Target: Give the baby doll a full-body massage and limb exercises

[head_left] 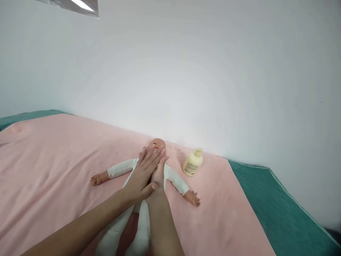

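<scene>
doll (172, 175) beneath straight fingers (149, 161), creased cloth (66, 153), rounded bottle (192, 164)

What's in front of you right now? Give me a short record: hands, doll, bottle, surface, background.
Left hand: open, laid across the right, nothing visible held
Right hand: palm against the left, partly covered
Hands' place: above the doll's torso; contact with it unclear
Doll: on its back, arms spread, head toward the wall
Bottle: pale yellow, upright, right of the doll in view
Surface: pink cloth over green covering
Background: pale wall
</scene>
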A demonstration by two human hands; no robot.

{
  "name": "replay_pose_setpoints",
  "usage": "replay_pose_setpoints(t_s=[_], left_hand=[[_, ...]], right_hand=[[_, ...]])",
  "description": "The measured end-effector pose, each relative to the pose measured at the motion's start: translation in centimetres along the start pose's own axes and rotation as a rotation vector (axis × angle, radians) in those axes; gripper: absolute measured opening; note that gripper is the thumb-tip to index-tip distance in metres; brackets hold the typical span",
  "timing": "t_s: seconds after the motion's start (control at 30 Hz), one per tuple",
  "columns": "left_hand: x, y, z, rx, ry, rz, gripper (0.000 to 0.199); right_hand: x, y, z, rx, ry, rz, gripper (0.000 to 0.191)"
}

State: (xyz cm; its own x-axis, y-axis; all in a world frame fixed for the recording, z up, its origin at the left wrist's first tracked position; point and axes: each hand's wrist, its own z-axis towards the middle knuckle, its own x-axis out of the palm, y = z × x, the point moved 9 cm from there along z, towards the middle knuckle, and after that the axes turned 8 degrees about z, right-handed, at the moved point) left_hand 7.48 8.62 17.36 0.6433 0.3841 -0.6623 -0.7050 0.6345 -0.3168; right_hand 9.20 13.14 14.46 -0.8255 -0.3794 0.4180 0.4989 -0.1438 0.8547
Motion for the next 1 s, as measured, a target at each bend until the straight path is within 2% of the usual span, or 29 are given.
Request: replay_pose_setpoints(t_s=[0.1,0.17,0.3,0.33,0.43,0.53,0.63,0.77,0.87,1.0], left_hand=[[1.2,1.8,-0.6,-0.041,0.113,0.033,0.08],[2.3,3.1,-1.3,-0.071,0.174,-0.019,0.07],[3.8,5.2,-3.1,-0.114,0.271,-0.16,0.057],[4.1,5.1,-3.4,-0.085,0.309,-0.185,0.053],[4.7,3.9,-3.9,0.062,0.434,-0.258,0.046],[5.4,3.6,-4.0,0.114,0.502,-0.259,0.05],[6.5,4.7,-3.6,0.091,0.476,-0.184,0.058],[7.4,7.0,-3.3,-0.006,0.371,-0.01,0.054],[7.4,9.3,-3.5,-0.15,0.292,0.123,0.051],[6.7,11.8,-3.8,-0.274,0.214,0.27,0.05]], right_hand=[[0.0,-1.2,-2.1,0.16,0.009,0.187,0.087],[-1.0,-1.6,-3.7,0.209,0.04,0.187,0.093],[-6.2,-1.8,-6.2,0.184,-0.018,0.028,0.09],[-7.7,-1.9,-6.7,0.18,-0.039,-0.047,0.088],[-12.0,-1.1,-7.5,0.12,-0.21,-0.167,0.081],[-14.1,0.3,-7.1,0.056,-0.349,-0.174,0.076],[-13.7,1.5,-5.0,0.026,-0.393,-0.216,0.074],[-11.1,1.8,-1.8,0.014,-0.343,-0.347,0.069],[-8.6,0.6,-1.0,0.007,-0.169,-0.336,0.072],[-5.7,-1.1,-2.7,0.022,0.136,-0.38,0.061]])
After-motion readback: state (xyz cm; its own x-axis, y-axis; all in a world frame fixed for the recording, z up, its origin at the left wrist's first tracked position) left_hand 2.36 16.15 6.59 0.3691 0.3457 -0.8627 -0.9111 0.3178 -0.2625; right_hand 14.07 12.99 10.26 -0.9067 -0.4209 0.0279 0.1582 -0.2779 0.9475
